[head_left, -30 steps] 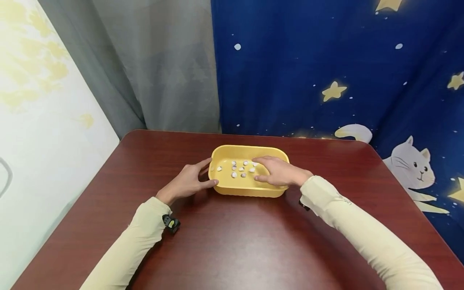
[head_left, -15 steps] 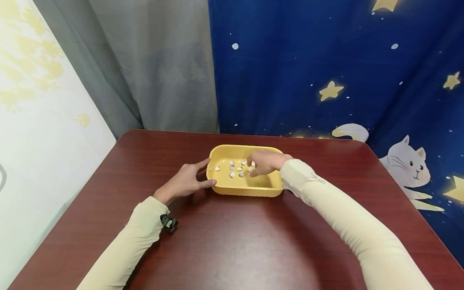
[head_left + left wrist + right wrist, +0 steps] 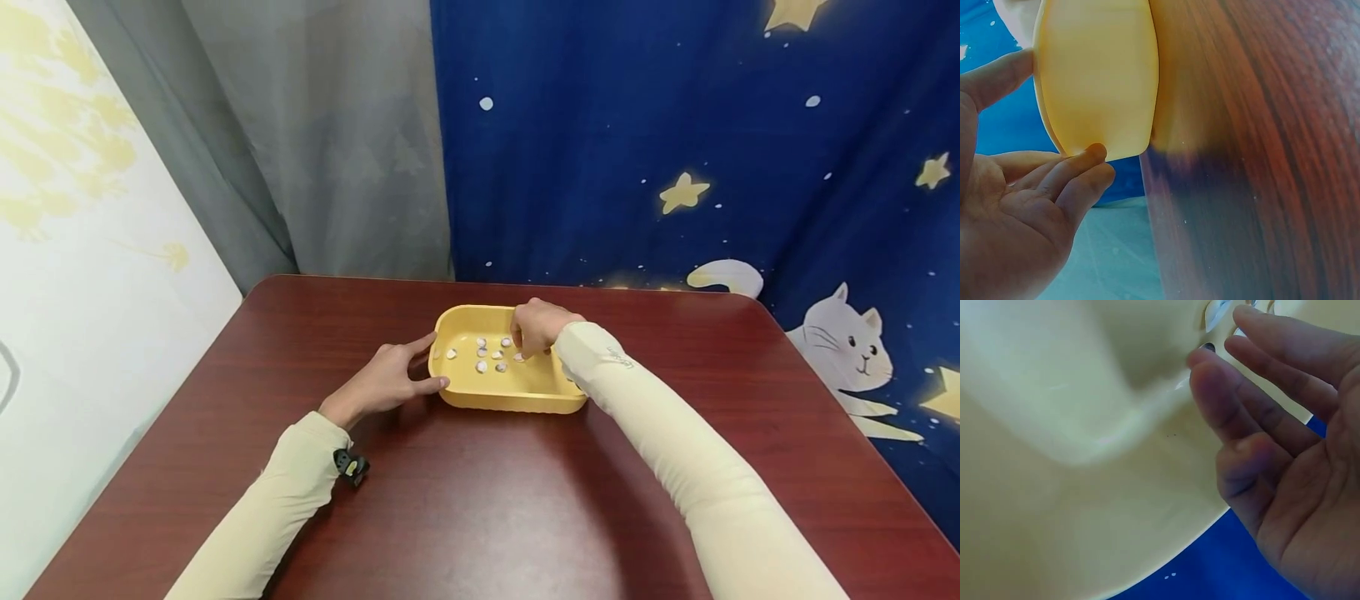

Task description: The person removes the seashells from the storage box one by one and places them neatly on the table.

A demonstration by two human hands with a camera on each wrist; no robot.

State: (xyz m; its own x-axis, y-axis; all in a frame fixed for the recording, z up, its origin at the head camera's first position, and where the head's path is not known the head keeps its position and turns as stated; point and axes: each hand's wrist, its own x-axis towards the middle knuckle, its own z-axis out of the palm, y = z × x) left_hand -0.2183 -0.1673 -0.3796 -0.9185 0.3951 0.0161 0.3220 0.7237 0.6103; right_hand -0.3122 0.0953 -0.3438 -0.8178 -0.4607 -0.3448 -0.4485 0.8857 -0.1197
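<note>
A yellow tray (image 3: 510, 402) stands on the table with several small whitish pieces (image 3: 482, 367) scattered on its floor. The left hand (image 3: 381, 379) holds the tray's left end, thumb and fingers spread across it; in the left wrist view this hand (image 3: 1035, 206) touches the tray's outer wall (image 3: 1097, 75). Over the tray's right half, the right hand (image 3: 538, 325) reaches down with bent fingers beside a piece. In the right wrist view the right hand (image 3: 1291, 437) has its fingers loosely bent and its tips apart near whitish pieces (image 3: 1215, 314); no held piece can be made out.
The reddish-brown table (image 3: 480, 492) extends around the tray. Behind it hang a grey curtain (image 3: 352, 150) and a blue curtain (image 3: 570, 167) with stars and a cat. A pale wall (image 3: 97, 283) is on the left.
The right hand has moved left and toward the back within the tray, and its fingers, earlier stretched out, now bend downward. The left hand stays at the tray's left end.
</note>
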